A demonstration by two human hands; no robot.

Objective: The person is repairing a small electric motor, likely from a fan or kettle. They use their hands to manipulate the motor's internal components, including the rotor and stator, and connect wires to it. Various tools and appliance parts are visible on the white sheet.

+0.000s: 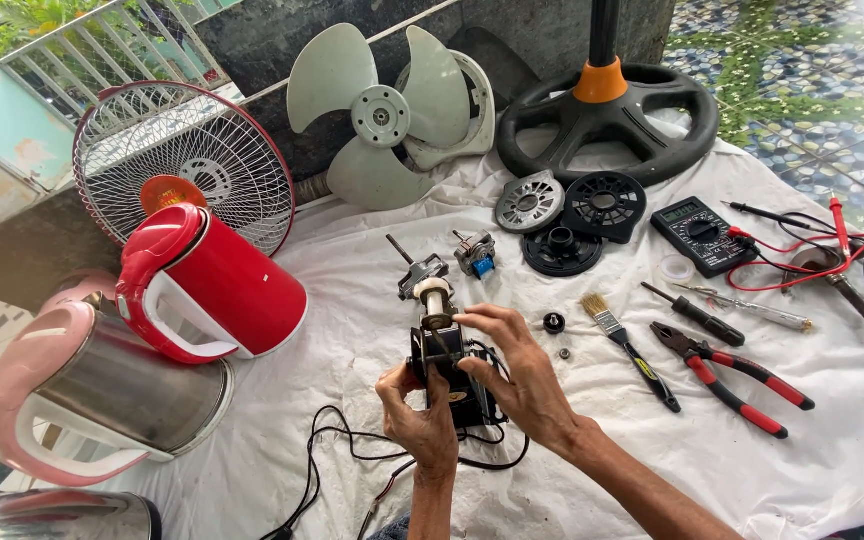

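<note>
A black fan motor [444, 352] with a white collar and a metal shaft rests on the white cloth [812, 470], black wires [337, 440] trailing from it. My left hand [418, 420] grips its lower left side. My right hand [517, 365] holds it from the right, with the fingertips on the top near the collar. A small metal and blue part [475, 253] lies just beyond the motor.
Right of my hands lie a paintbrush [627, 345], red-handled pliers [737, 377], screwdrivers [697, 315] and a multimeter [702, 233] with red and black leads. At the left lie a red kettle [217, 285] and a pink kettle [92, 390]. Fan grille [187, 160], blade [377, 115] and stand base [607, 115] sit behind.
</note>
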